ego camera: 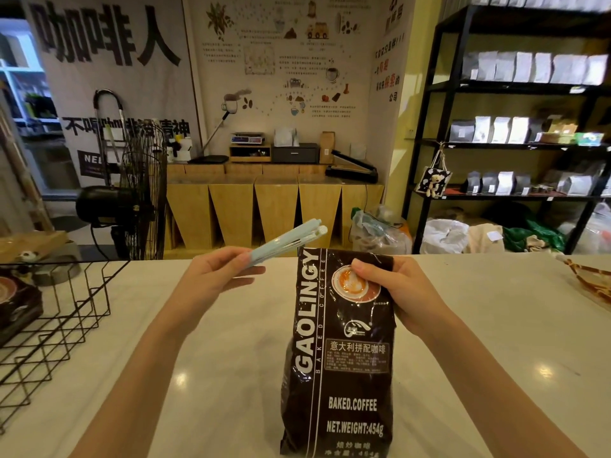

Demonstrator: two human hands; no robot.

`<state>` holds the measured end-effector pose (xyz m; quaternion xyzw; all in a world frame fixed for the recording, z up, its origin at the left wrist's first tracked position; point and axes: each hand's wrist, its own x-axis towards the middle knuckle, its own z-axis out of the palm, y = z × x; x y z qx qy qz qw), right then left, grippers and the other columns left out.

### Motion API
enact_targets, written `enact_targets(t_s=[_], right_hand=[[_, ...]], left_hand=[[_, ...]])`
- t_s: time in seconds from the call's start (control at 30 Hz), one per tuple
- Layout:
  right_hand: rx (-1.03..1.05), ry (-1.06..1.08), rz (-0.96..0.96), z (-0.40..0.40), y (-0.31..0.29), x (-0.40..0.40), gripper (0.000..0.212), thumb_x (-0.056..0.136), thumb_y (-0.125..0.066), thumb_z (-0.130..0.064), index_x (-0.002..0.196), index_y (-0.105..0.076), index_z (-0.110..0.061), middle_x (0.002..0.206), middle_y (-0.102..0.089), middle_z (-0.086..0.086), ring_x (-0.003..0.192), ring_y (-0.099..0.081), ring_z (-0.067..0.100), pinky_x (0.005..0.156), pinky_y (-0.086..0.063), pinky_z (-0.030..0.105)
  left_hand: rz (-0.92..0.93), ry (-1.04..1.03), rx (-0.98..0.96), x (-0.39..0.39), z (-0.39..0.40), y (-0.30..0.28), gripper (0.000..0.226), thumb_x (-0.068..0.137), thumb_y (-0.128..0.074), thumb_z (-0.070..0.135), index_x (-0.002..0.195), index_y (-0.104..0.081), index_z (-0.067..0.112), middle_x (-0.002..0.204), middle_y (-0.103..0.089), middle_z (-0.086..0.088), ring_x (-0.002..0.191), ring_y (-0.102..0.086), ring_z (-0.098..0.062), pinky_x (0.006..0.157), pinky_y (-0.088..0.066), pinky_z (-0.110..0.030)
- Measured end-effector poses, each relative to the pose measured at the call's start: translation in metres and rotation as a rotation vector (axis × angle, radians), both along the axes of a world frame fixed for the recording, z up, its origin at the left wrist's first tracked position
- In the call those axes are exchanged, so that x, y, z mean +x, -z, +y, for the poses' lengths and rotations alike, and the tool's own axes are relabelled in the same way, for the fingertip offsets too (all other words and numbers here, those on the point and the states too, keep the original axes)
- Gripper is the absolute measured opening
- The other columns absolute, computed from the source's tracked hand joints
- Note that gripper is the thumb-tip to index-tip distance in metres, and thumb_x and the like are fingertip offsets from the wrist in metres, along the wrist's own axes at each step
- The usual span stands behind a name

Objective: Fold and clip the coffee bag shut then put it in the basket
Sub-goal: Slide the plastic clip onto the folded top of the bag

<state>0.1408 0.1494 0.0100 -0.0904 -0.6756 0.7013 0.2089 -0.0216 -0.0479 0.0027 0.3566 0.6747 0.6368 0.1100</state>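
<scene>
A dark coffee bag (340, 352) stands upright mid-surface (496, 325), its top pinched by the right hand (400, 289). The left hand (218, 276) grips a pale blue clip (284, 244). A wire basket (56, 312) sits at the left edge.

Bare counter (231, 358) beside basket (66, 312).

Dark brown coffee bag (340, 352) stands upright on the white counter (496, 325), top folded over and pinched by the right hand (400, 289), thumb on the front face. Left hand (218, 276) holds a pale blue bag clip (284, 244) above the counter, just left of the bag top, not touching it. Black wire basket (56, 312) sits at the counter's left edge, well apart from the bag.
</scene>
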Motion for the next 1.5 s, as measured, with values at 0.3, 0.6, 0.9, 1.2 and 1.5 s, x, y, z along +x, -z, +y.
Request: enact_targets(t_s=[0.3, 0.6, 0.9, 1.2, 1.5], right_hand=[[0.005, 0.002, 0.016, -0.001, 0.0, 0.001, 0.012, 0.066, -0.067, -0.02, 0.075, -0.071, -0.013, 0.068, -0.074, 0.004, 0.064, -0.071, 0.016, 0.061, -0.057, 0.022], [0.057, 0.004, 0.038, -0.008, 0.0, 0.001, 0.014, 0.069, -0.066, -0.024, 0.068, -0.073, -0.013, 0.06, -0.072, 0.002, 0.058, -0.068, 0.012, 0.056, -0.053, 0.018], [0.098, 0.084, 0.076, -0.011, 0.002, 0.002, 0.008, 0.074, -0.068, -0.018, 0.068, -0.071, -0.014, 0.066, -0.072, 0.004, 0.064, -0.069, 0.017, 0.063, -0.054, 0.025], [0.154, 0.052, 0.12, -0.012, -0.002, 0.008, 0.01, 0.062, -0.07, -0.027, 0.063, -0.07, -0.017, 0.063, -0.07, 0.002, 0.063, -0.068, 0.014, 0.063, -0.055, 0.023], [0.158, -0.029, 0.117, -0.012, 0.0, 0.009, 0.018, 0.071, -0.063, -0.033, 0.064, -0.068, -0.017, 0.062, -0.067, 0.0, 0.064, -0.065, 0.015, 0.064, -0.05, 0.023]], left_hand=[[0.119, 0.181, -0.023, 0.032, 0.004, -0.018, 0.023, 0.08, -0.054, 0.019, 0.102, -0.062, 0.023, 0.101, -0.069, 0.0, 0.094, -0.066, -0.01, 0.078, -0.053, -0.018], [0.085, 0.198, -0.037, 0.049, 0.015, -0.018, 0.043, 0.075, -0.058, 0.028, 0.117, -0.049, 0.032, 0.086, -0.07, 0.003, 0.086, -0.066, -0.008, 0.07, -0.052, -0.014], [-0.065, 0.167, 0.084, 0.065, 0.028, -0.01, 0.037, 0.076, -0.057, 0.023, 0.113, -0.053, 0.028, 0.079, -0.068, -0.007, 0.072, -0.069, -0.013, 0.062, -0.055, -0.021], [0.037, 0.176, 0.064, 0.069, 0.025, -0.019, 0.036, 0.073, -0.057, 0.026, 0.109, -0.056, 0.03, 0.094, -0.067, -0.005, 0.08, -0.069, -0.011, 0.063, -0.055, -0.02], [0.121, 0.234, -0.044, 0.065, 0.016, -0.03, 0.037, 0.078, -0.056, 0.019, 0.112, -0.052, 0.034, 0.099, -0.066, 0.001, 0.088, -0.068, -0.01, 0.061, -0.055, -0.021]])
